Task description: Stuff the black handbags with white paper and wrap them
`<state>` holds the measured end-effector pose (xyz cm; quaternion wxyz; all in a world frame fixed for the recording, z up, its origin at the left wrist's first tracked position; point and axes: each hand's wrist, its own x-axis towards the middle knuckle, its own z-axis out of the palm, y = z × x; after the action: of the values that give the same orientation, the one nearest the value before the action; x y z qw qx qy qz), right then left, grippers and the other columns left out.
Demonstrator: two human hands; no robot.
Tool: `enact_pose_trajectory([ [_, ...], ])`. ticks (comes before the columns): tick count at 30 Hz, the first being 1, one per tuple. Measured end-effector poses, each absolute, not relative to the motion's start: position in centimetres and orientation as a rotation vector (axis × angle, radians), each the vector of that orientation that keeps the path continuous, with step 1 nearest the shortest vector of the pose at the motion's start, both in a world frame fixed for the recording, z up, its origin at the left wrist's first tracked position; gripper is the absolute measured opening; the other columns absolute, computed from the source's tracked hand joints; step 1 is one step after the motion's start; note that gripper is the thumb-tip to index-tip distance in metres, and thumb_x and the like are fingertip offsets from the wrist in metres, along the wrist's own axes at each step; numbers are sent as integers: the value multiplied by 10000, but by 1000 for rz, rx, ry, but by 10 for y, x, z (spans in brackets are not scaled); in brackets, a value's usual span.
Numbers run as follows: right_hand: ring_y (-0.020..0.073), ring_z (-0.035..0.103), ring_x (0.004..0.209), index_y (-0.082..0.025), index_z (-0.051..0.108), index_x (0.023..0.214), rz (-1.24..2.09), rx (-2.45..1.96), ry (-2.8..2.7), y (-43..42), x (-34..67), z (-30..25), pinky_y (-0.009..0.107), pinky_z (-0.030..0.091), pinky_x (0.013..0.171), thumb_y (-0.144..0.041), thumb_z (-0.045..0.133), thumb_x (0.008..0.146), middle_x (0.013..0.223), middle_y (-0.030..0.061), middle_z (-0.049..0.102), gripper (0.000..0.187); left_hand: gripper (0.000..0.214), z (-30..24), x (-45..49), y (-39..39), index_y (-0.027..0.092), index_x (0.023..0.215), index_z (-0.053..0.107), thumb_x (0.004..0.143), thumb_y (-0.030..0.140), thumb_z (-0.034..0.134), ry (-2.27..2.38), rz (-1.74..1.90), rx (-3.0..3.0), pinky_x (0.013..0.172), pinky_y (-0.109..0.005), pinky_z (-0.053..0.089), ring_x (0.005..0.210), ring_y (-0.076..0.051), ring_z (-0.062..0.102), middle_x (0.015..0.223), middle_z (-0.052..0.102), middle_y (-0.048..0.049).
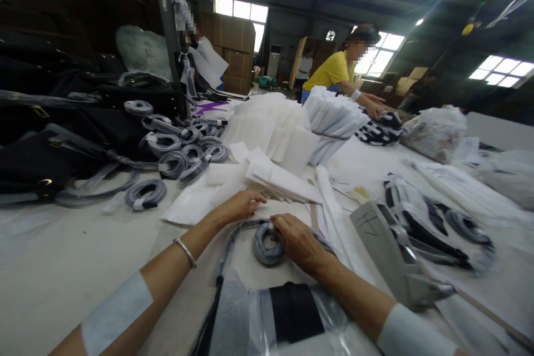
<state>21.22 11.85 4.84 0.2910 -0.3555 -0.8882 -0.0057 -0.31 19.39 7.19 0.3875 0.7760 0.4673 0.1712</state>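
My right hand [298, 238] is closed on the right side of a grey coiled strap [265, 245], which looks wrapped in clear plastic and lies on the table. A loose length of strap runs from behind the coil down to the left. My left hand [245, 204] is just beyond the coil, fingers stretched to the right, at the near edge of white foam sheets [279, 175]; I see nothing held in it. Close to me lies a plastic-covered grey and black item [292, 314], partly under my right forearm.
Several similar coils [173, 164] are piled at left beside black bags [83, 144]. A grey tape-dispenser-like device [381, 250] stands at right, near black and white straps [413, 206]. Across the table [104, 261], a person in yellow [334, 72] handles a dark-and-white bundle [381, 128].
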Motion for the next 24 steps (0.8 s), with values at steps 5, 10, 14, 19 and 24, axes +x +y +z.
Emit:
enact_pose_trajectory([
  [5, 210, 630, 952, -202, 560, 927, 76, -884, -2350, 118, 217, 47, 350, 526, 842, -67, 524, 885, 1025, 91, 678, 146, 406, 72, 14, 198, 218, 1062, 723, 677, 126, 634, 1065, 363, 2191, 888, -281, 444, 978, -212, 608, 1057, 679, -48],
  [10, 226, 618, 1051, -203, 577, 827, 75, -918, -2414, 116, 223, 57, 373, 511, 872, -24, 564, 810, 1179, 84, 673, 181, 241, 78, 17, 198, 232, 960, 717, 734, 199, 639, 1080, 260, 2282, 766, -241, 443, 860, -179, 620, 932, 682, -15],
  [14, 233, 579, 1108, -197, 605, 815, -72, -851, -2494, 113, 224, 69, 412, 469, 942, -65, 594, 837, 1224, 86, 658, 135, 242, 88, 6, 183, 193, 935, 668, 884, 310, 463, 1269, 243, 2294, 714, -281, 434, 808, -202, 623, 865, 691, -51],
  [19, 237, 566, 1014, -199, 618, 822, -289, -808, -2494, 109, 219, 72, 414, 434, 908, -143, 639, 870, 1140, 77, 663, 77, 156, 94, -11, 155, 220, 864, 663, 752, 322, 625, 1416, 163, 2310, 710, -310, 430, 855, -251, 634, 892, 701, -53],
  [24, 191, 525, 734, -210, 597, 788, -237, -1225, -2462, 102, 212, 67, 307, 404, 643, -42, 607, 834, 819, 30, 625, 175, 161, 87, -3, 142, 233, 854, 670, 782, 200, 530, 1488, 244, 2299, 752, -309, 432, 901, -237, 642, 890, 712, -46],
])
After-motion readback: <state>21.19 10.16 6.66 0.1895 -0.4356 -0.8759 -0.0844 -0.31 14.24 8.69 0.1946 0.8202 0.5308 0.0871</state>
